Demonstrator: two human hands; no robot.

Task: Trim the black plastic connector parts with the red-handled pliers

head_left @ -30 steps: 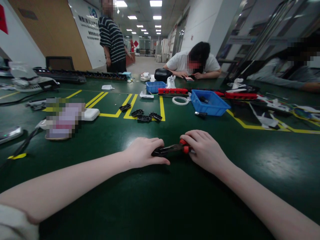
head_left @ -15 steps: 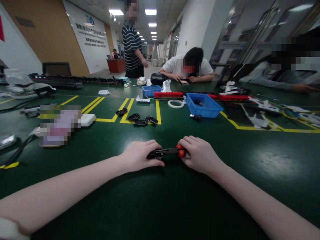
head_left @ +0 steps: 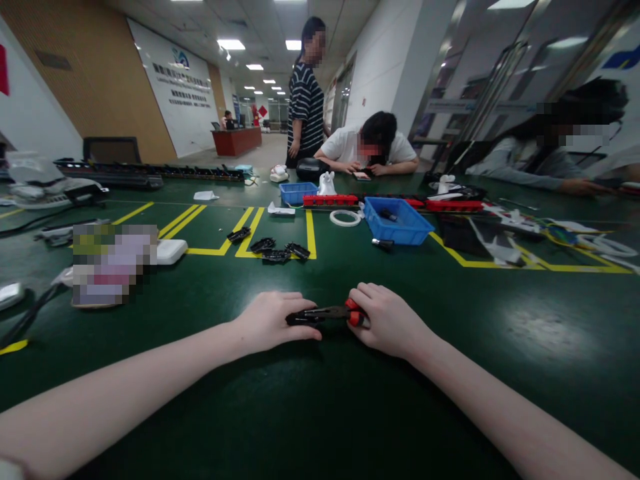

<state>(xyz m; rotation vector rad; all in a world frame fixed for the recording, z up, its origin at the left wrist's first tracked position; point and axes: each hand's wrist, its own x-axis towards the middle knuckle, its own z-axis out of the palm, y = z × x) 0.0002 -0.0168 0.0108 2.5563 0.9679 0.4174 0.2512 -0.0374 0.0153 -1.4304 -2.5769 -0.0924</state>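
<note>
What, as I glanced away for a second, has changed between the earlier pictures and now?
The person in the striped shirt has moved right, toward the seated person in view. The pliers in the right hand have swung from a slant to nearly level. Nothing was visibly taken up or let go: the left hand still holds the black piece. The loose black parts and the large blue bin stayed put.

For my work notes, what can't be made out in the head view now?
Head view: one end of the black part, hidden by the left hand.
Head view: handle ends of the pliers, covered by the right hand.
Head view: dark item in the larger blue bin, too small to identify.
</note>
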